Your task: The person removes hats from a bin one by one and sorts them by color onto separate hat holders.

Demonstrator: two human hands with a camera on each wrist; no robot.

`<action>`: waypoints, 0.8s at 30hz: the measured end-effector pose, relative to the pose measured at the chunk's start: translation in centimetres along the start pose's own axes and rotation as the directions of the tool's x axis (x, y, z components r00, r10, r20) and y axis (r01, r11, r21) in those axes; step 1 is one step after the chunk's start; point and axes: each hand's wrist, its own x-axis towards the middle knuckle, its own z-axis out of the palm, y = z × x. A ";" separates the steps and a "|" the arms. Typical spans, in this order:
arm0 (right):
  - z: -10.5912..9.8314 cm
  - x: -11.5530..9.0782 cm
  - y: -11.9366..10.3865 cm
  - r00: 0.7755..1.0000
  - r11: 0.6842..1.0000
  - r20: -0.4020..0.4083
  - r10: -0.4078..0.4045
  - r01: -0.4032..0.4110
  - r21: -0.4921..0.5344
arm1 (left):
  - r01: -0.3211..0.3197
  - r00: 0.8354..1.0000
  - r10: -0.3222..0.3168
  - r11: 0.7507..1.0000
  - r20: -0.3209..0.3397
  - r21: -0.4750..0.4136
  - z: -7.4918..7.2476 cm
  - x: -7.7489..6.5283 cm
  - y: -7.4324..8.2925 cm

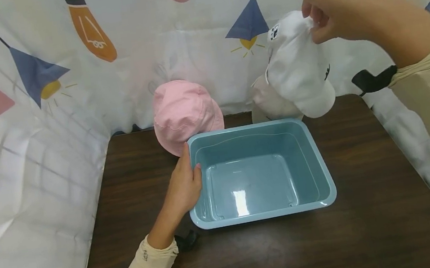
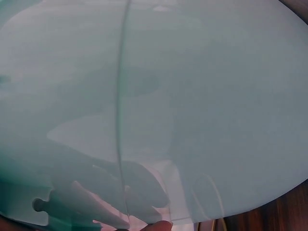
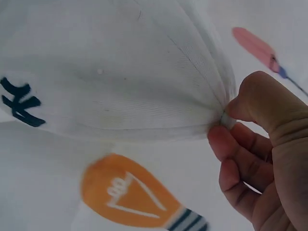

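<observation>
My right hand [image 1: 339, 11] pinches the edge of a white cap [image 1: 295, 62] between thumb and fingertips, holding it up behind the basin's back right corner. In the right wrist view the cap's fabric [image 3: 120, 72] stretches away from the pinch, with a dark marking on it. A blue plastic basin [image 1: 264, 218] stands on the table with nothing in it. My left hand [image 1: 184, 183] grips its left rim, thumb on the inner side. The basin's glossy wall [image 2: 216, 106] fills most of the left wrist view, one fingertip showing at the bottom.
A pink bucket hat [image 1: 183, 111] sits behind the basin's left corner. Partly hidden behind the white cap is a beige cap [image 1: 271, 99]. The dark wooden table [image 1: 366, 168] backs onto a printed white curtain [image 1: 137, 35].
</observation>
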 end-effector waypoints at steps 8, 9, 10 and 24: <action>4.8 2.6 0.7 0.999 0.995 0.011 -0.036 0.035 0.094 | 0.018 1.000 -0.018 1.000 0.004 -0.010 0.0 -0.1 -0.2; 5.3 2.7 0.7 0.999 0.995 0.007 -0.049 0.048 0.091 | 0.018 1.000 -0.018 1.000 0.004 -0.012 0.0 -0.1 -0.2; 5.8 2.8 0.7 0.998 0.994 0.010 -0.058 0.057 0.093 | 0.018 1.000 -0.018 1.000 0.006 -0.017 0.0 -0.1 -0.2; 9.7 1.4 1.7 0.999 0.979 0.018 -0.048 0.044 0.199 | -0.015 0.988 0.015 1.000 0.152 -0.003 -2.4 0.3 0.6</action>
